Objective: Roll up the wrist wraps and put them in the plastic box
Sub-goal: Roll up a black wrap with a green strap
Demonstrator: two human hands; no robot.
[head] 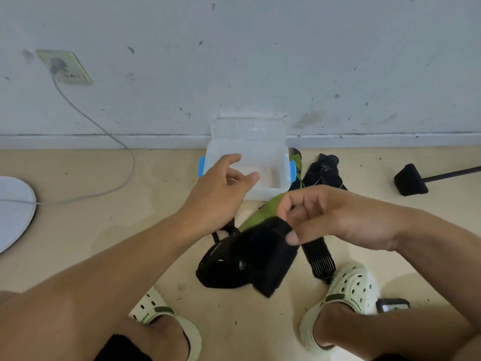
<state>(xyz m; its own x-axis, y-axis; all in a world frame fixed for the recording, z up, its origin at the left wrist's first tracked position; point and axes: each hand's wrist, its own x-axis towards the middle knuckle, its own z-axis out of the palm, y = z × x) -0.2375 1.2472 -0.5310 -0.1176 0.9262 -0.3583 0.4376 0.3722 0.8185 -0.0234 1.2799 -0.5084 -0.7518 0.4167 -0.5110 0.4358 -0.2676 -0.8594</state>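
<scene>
A clear plastic box (276,157) with blue side clips stands open on the floor against the wall, its lid leaning back. My right hand (328,217) pinches the top of a black and green wrist wrap (263,256), which hangs above the floor in front of the box. My left hand (223,188) hovers over the box's near left corner with fingers relaxed and nothing in it. A second black wrap (322,173) lies on the floor to the right of the box, and its strap end (320,256) reaches toward my right foot.
My feet in pale green clogs (351,290) stand at the bottom. A white round base (13,212) with a grey cable running to a wall socket (65,66) sits at the left. A black foot on a rod (411,179) lies at the right, a small dark device (393,306) by my right shoe.
</scene>
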